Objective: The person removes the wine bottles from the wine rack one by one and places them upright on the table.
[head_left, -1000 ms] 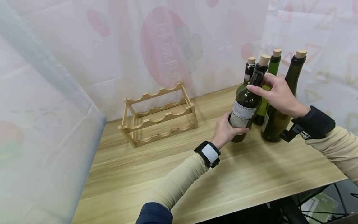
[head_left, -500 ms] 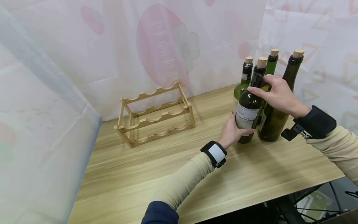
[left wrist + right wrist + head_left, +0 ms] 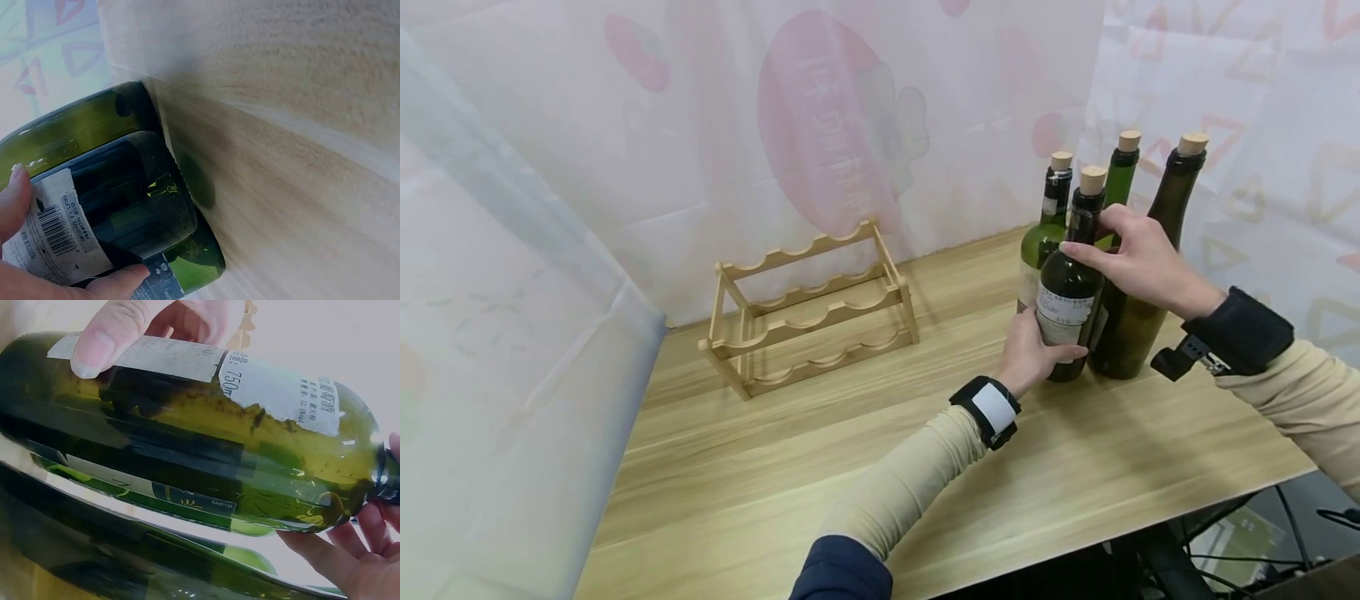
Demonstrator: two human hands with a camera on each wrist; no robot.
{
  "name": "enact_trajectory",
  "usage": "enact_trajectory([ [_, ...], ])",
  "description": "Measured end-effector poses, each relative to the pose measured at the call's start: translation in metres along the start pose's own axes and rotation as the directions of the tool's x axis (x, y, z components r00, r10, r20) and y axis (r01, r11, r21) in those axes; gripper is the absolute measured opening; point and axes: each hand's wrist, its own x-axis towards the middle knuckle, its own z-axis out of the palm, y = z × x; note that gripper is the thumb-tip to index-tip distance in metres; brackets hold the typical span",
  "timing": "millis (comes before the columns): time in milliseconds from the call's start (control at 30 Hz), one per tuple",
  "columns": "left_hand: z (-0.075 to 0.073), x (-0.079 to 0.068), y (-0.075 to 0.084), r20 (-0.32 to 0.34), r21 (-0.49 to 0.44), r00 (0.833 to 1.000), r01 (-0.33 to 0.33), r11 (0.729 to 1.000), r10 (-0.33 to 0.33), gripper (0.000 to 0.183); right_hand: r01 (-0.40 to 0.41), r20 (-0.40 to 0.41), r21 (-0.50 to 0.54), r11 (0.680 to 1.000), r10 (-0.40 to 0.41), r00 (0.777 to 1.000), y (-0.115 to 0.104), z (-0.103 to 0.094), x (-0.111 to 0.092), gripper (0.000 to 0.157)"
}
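In the head view, a dark wine bottle (image 3: 1066,287) with a cork and white labels stands nearly upright between both hands. My left hand (image 3: 1032,354) grips its lower body, thumb across the label. The right hand (image 3: 1138,257) holds it at the neck and shoulder. In the left wrist view, the bottle's base (image 3: 165,200) is close to the tabletop; I cannot tell whether it touches. The right wrist view shows the left thumb (image 3: 100,347) on the label and the right fingers (image 3: 369,540) at the neck.
Close behind and beside it stand a green bottle (image 3: 1036,246), another green bottle (image 3: 1122,179) and a taller brownish bottle (image 3: 1172,196), all corked. A wooden wine rack (image 3: 811,323) stands at the left on the wooden table (image 3: 760,483), before a printed curtain (image 3: 700,167).
The held bottle has swung from a tilt to nearly upright, its base moving right toward the other bottles. My left hand has gone along with it; the right hand stays at the neck.
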Motion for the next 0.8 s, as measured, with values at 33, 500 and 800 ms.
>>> enact_trajectory([
  [33,0.0007,0.0004,-0.0002,-0.004,0.005,1.0,0.0,1.0,0.0,0.06,0.0,0.001,-0.005,1.0,0.0,1.0,0.0004,0.0002,-0.0001,0.031],
  [500,0.0078,-0.0022,-0.0015,-0.043,0.159,0.993,0.115,0.981,-0.109,0.071,-0.019,0.004,-0.028,0.999,0.019,1.0,0.0045,0.0042,-0.0053,0.03],
  [800,0.0099,0.0005,-0.0044,-0.025,0.155,0.998,0.065,0.986,-0.061,0.064,-0.013,-0.011,-0.045,0.999,0.012,1.0,0.0062,0.005,-0.0093,0.027],
])
